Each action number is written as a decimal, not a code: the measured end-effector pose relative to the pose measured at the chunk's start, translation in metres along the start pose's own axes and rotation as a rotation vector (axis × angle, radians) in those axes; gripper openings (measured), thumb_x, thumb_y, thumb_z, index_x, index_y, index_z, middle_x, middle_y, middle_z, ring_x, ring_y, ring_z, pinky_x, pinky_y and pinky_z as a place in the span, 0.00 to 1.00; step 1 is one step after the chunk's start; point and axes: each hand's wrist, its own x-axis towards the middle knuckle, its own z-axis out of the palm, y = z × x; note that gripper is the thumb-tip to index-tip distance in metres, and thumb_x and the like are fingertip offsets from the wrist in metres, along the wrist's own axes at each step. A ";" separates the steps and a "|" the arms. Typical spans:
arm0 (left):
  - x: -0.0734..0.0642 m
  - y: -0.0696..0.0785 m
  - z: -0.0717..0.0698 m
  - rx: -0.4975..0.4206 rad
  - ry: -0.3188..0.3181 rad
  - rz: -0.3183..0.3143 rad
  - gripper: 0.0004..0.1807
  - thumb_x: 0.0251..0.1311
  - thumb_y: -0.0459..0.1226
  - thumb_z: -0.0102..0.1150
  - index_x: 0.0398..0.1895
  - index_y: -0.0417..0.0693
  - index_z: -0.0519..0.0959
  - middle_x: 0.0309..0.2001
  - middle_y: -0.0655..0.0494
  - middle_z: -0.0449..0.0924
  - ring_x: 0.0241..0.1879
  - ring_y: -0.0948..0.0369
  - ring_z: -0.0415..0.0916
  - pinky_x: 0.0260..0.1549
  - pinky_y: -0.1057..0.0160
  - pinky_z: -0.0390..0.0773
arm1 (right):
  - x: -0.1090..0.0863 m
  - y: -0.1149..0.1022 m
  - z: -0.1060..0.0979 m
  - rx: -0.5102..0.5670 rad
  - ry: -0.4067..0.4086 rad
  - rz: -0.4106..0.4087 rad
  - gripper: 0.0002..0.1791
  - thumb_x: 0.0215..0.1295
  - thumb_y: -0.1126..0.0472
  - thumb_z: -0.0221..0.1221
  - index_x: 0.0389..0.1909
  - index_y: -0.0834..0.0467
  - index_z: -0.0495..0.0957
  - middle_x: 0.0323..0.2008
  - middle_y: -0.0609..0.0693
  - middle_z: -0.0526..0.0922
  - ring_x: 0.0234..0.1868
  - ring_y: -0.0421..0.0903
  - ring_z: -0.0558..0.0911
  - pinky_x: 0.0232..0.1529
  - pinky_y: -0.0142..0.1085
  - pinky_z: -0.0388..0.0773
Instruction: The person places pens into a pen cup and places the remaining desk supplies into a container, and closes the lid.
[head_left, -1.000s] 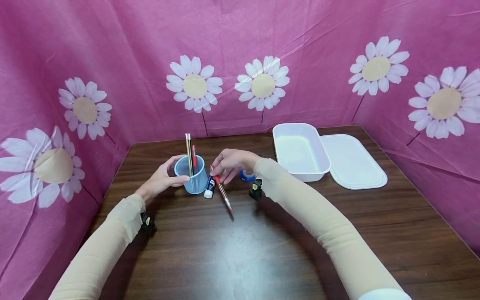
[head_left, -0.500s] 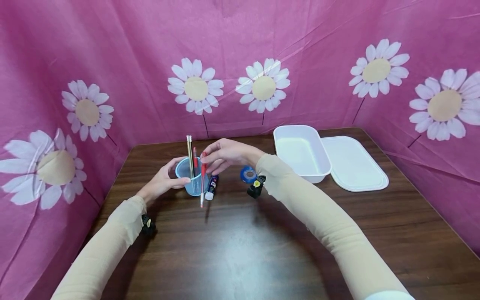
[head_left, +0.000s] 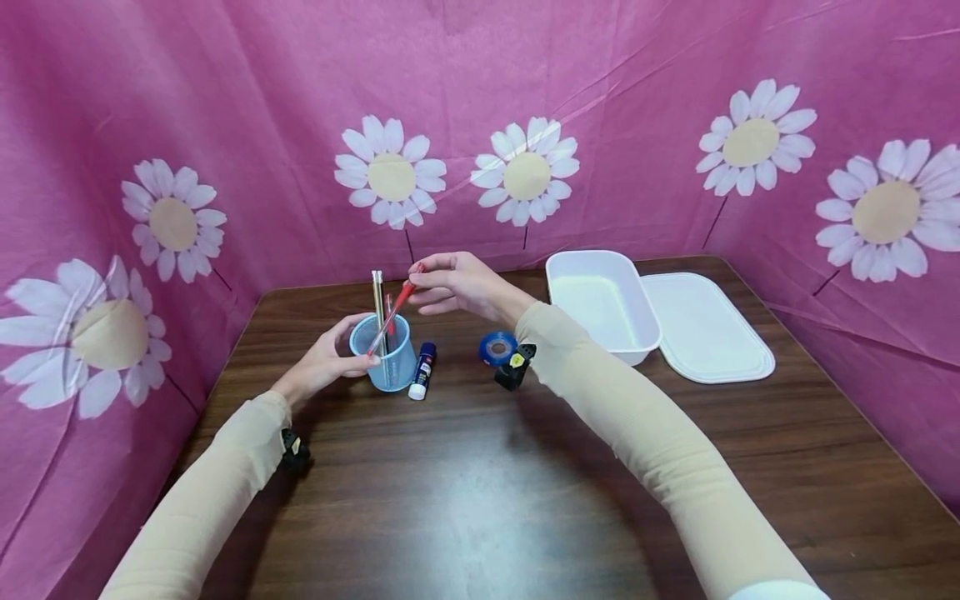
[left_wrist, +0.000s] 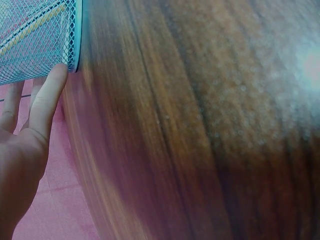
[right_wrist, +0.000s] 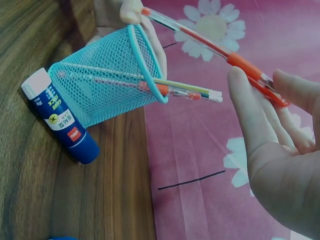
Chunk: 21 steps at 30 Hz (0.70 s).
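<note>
Red pen (right_wrist: pixel 235 59): in the right hand (head_left: pixel 463 287), pinched between thumb and fingers near the red end. Held slanted, clear end down, over the mesh cup's mouth; that end is close to the left thumb at the rim. Can't tell if they touch.

Near to far: wood-look table (head_left: pixel 465 500) in front. Black wrist camera (head_left: pixel 295 450) at the left cuff. Glue stick (head_left: pixel 422 372), blue with white end, lies on the table just beside the cup, white end toward the person. Left hand (head_left: pixel 326 360) grips the light blue mesh cup (head_left: pixel 396 372), thumb on the near side of the rim, fingers round the other. Cup upright; a second red pen (right_wrist: pixel 185 94) and striped pencils (right_wrist: pixel 204 91) stand in it, leaning. Blue tape roll (head_left: pixel 495 347) partly behind the right wrist's camera. White tub (head_left: pixel 600 300) and flat white lid (head_left: pixel 708 325) side by side at far right. Pink daisy curtain (head_left: pixel 457 50) behind.
</note>
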 end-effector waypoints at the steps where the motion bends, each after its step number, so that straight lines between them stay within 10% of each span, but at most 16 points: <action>1: 0.000 0.000 0.000 0.002 0.000 -0.003 0.43 0.62 0.36 0.71 0.77 0.50 0.58 0.64 0.40 0.69 0.54 0.56 0.77 0.48 0.49 0.84 | 0.000 0.001 -0.001 0.017 0.011 -0.004 0.13 0.72 0.63 0.62 0.53 0.64 0.79 0.48 0.62 0.85 0.57 0.65 0.80 0.50 0.50 0.84; 21: -0.001 0.000 0.002 -0.031 -0.006 0.004 0.43 0.61 0.36 0.72 0.77 0.53 0.59 0.66 0.41 0.67 0.56 0.54 0.75 0.48 0.48 0.84 | 0.016 0.036 -0.003 -0.125 0.064 0.048 0.16 0.71 0.64 0.63 0.57 0.65 0.79 0.47 0.59 0.87 0.47 0.56 0.87 0.47 0.50 0.85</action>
